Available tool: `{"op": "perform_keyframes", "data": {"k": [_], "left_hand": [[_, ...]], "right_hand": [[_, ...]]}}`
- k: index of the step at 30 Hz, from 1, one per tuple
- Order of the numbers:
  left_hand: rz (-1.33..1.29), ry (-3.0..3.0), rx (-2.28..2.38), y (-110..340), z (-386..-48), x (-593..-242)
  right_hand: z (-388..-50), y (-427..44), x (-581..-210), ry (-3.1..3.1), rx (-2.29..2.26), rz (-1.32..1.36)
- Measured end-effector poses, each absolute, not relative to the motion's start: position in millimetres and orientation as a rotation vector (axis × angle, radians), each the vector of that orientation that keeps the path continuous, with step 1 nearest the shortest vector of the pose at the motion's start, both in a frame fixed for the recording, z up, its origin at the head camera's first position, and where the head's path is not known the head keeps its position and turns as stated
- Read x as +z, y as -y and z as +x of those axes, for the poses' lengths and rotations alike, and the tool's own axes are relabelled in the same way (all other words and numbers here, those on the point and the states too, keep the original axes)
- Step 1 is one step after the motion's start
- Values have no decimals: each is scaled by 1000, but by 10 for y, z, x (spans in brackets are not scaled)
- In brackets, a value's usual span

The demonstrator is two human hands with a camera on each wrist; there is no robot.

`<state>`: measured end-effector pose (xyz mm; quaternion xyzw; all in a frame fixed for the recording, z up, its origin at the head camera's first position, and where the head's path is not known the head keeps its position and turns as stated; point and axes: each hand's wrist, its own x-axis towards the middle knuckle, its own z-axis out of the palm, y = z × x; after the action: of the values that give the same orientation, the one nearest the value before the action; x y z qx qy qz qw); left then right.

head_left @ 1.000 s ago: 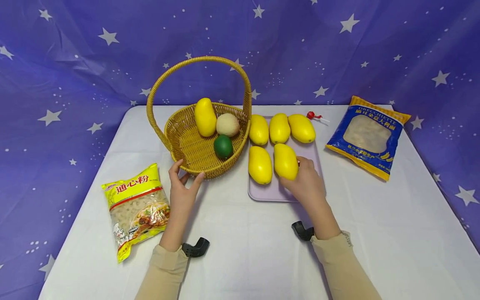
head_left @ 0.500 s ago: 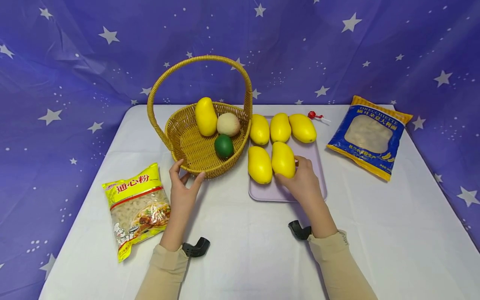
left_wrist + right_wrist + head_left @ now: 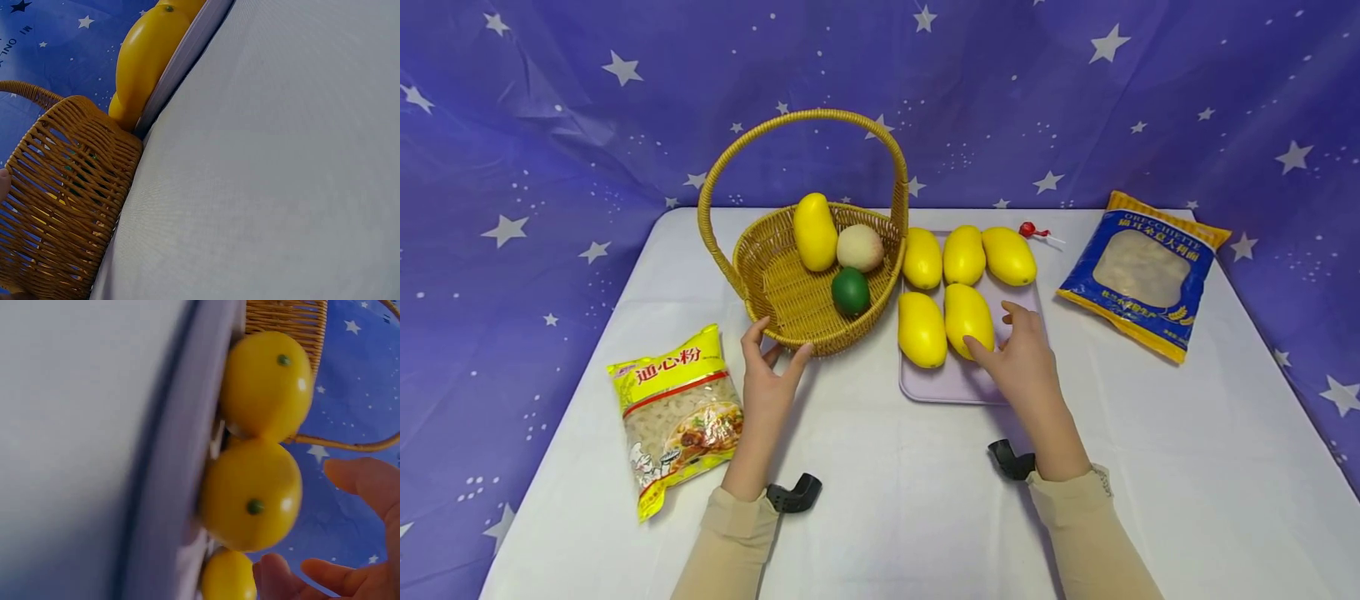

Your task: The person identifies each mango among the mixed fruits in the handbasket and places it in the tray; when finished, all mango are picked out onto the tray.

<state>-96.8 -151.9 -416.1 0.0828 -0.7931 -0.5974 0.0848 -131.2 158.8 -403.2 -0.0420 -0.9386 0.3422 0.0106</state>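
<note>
My left hand touches the near rim of the wicker basket, thumb and index finger spread apart. Inside the basket lie a yellow mango, a pale peach-like fruit and a dark green fruit. On the purple tray several mangoes stand in two rows. Beside the near-right mango, my right hand has its thumb and fingers apart and holds nothing. The right wrist view shows a gap between those fingers and the same mango.
A yellow macaroni bag lies left of the left hand. At the right rests a blue orecchiette bag. Behind the tray is a red lollipop. A starry purple cloth hangs behind the white table.
My right hand first shifted the near-right mango slightly left and back, toward its neighbour, then let it go and drew back to the right. The left hand stays at the basket rim.
</note>
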Motion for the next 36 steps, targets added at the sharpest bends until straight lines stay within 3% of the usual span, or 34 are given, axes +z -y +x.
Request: {"op": "perform_keyframes", "data": {"k": [15,21,36], "left_hand": [[265,2376,-1811,1528,-986,-4176],[273,2369,-1812,1612,-1073,-4442],[232,2333,-1760,1634,-1078,-4543]], "right_hand": [[-1720,-1253,-3516,2811,1386,166],[-1984,-949,-3361,2781,1546,300],[-2772,-206,-3343,2904,1656,364]]}}
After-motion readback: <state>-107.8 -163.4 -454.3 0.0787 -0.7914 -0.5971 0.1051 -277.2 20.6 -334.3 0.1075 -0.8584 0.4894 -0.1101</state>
